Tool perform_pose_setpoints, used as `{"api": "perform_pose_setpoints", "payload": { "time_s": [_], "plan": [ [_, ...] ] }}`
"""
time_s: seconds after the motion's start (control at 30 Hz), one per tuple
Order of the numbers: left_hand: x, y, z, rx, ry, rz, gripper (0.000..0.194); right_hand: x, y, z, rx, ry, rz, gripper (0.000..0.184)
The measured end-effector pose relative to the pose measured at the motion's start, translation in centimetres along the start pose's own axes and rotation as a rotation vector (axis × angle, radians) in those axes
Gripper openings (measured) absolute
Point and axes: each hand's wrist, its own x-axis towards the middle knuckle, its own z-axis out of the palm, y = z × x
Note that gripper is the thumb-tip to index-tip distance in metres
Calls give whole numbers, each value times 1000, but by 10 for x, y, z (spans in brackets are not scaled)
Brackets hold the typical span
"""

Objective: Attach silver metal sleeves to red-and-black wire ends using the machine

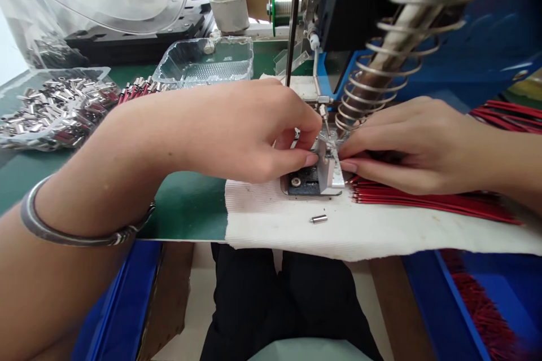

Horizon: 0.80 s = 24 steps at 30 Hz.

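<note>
My left hand [271, 130] reaches over a small metal fixture [332, 172] from the left, its thumb and fingers closed at the fixture's side. Whatever those fingers hold is hidden. On the opposite side, my right hand [406, 146] pinches close against the fixture. Dark red strands show in the gap under its fingers, but what the fingertips grip I cannot make out. A bundle of red wires [423, 197] lies beneath the right hand. In front of the fixture, one small silver metal pin [319, 219] rests on the white cloth [271, 223].
A spring-wrapped shaft [381, 62] slants down close above the right hand, from a blue machine [478, 62]. A wire spool [285, 5] stands behind. At left are a tray of metal sleeves [63, 104] and a clear plastic tray [207, 62]. Blue bins [449, 299] flank my legs.
</note>
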Motion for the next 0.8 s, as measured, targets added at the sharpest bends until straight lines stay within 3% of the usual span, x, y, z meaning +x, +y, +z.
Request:
{"api": "perform_pose_setpoints", "payload": {
  "time_s": [0.43,0.67,0.8],
  "plan": [
    [1,-3,1,27,35,-3,29,2,-3,-4,41,-41,92,28],
    [3,-3,-1,107,0,-45,19,3,-5,-4,28,-48,70,30],
    [3,-4,0,111,14,-19,22,3,-5,-5,21,-68,76,31]
  ]
}}
